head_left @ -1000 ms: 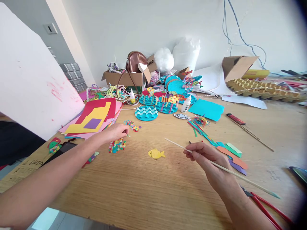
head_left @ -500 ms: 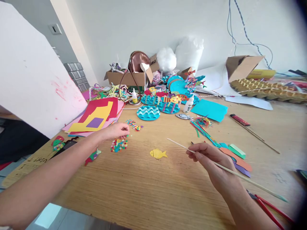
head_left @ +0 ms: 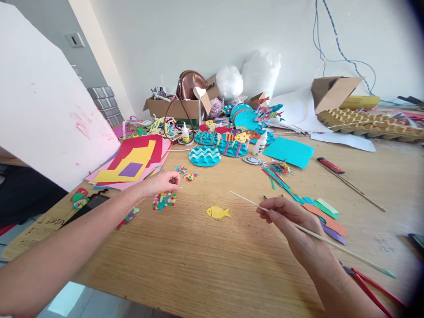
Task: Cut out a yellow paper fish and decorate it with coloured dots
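Observation:
My right hand [head_left: 291, 225] is closed round a thin pale wooden stick [head_left: 344, 251], whose bare end points left over the table and whose other end looks greenish. A small dark tip pokes out beside those fingers; what it belongs to is hidden. A yellow paper fish [head_left: 218, 212] with a drawn eye and gill line lies flat, left of the stick's end. My left hand [head_left: 167, 181] is curled with fingertips pressed together, just above a patch of coloured paper dots [head_left: 164, 201]. Whatever it may pinch is too small to make out. Tinier paper bits [head_left: 187, 173] lie behind it.
Blue wavy discs [head_left: 204, 156] with paper fish and a white glue bottle [head_left: 260, 143] stand at the back. Coloured paper sheets [head_left: 132, 152] are stacked left. Paper strips [head_left: 281, 183], paper scraps [head_left: 326, 216], a red-black cutter [head_left: 331, 165] and red-handled pliers [head_left: 362, 282] lie right.
My left hand has shifted very slightly, its fingers still pressed together over the dots. The right hand and its stick stay practically where they were.

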Demonstrator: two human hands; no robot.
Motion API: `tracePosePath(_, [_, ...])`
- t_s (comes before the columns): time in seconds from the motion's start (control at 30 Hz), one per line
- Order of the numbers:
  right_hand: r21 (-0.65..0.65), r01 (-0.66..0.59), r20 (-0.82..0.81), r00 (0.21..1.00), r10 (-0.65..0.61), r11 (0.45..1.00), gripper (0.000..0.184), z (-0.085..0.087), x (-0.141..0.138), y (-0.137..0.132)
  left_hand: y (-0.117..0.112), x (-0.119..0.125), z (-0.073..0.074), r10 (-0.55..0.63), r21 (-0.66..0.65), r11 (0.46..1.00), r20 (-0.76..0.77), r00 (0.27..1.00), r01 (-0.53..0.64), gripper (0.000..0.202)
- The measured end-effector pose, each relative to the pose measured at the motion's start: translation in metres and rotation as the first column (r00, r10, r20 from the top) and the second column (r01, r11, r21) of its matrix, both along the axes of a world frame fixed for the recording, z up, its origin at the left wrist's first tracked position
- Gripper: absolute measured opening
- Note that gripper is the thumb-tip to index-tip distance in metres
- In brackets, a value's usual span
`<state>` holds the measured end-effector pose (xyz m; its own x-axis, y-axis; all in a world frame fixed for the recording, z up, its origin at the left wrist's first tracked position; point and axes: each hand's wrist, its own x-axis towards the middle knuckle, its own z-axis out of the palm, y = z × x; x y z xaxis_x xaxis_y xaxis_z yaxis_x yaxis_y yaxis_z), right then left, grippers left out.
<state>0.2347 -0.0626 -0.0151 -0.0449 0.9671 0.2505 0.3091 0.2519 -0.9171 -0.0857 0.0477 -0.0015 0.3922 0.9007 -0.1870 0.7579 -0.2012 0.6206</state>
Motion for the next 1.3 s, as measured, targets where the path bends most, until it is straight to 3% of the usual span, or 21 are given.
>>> tracePosePath(0.17, [0.0,0.0,0.014,1.0,0.0,1.0,0.013,0.001,-0.001,0.001,0.002,0.003,-0.01,-0.004,0.007,1.0,0.08,0.997,0.003,0.008])
tracePosePath(0.37, [-0.021,0.021,-0.003,1.0,-0.021,1.0,0.013,0.007,-0.005,-0.001,-0.002,0.01,-0.005,-0.016,-0.077,0.996,0.212,0.977,0.033,0.015])
tracePosePath(0.5, [-0.046,0.071,-0.058,0.996,-0.073,0.996,0.013,0.007,-0.008,0.002,-0.009,0.025,-0.001,-0.025,-0.132,0.989,0.258,0.966,0.061,0.016])
tracePosePath(0.63, [-0.059,0.089,-0.005,0.996,-0.089,0.994,0.013,0.007,-0.009,0.003,-0.02,0.05,0.002,-0.053,-0.178,0.979,0.262,0.963,0.102,0.008])
tracePosePath(0.73, [-0.081,0.097,0.048,0.994,-0.094,0.992,0.014,0.009,-0.009,0.002,-0.031,0.069,0.005,-0.122,-0.137,0.979,0.187,0.975,0.149,0.006])
tracePosePath(0.9, [-0.092,0.095,0.046,0.995,-0.091,0.991,0.015,0.008,-0.01,0.001,-0.041,0.086,0.009,-0.267,0.101,0.959,0.0,0.964,0.266,0.013])
tracePosePath(1.3, [-0.047,0.097,0.104,0.99,-0.092,0.994,0.017,0.007,-0.008,0.0,-0.053,0.093,0.003,-0.271,0.123,0.951,-0.118,0.955,0.285,0.019])
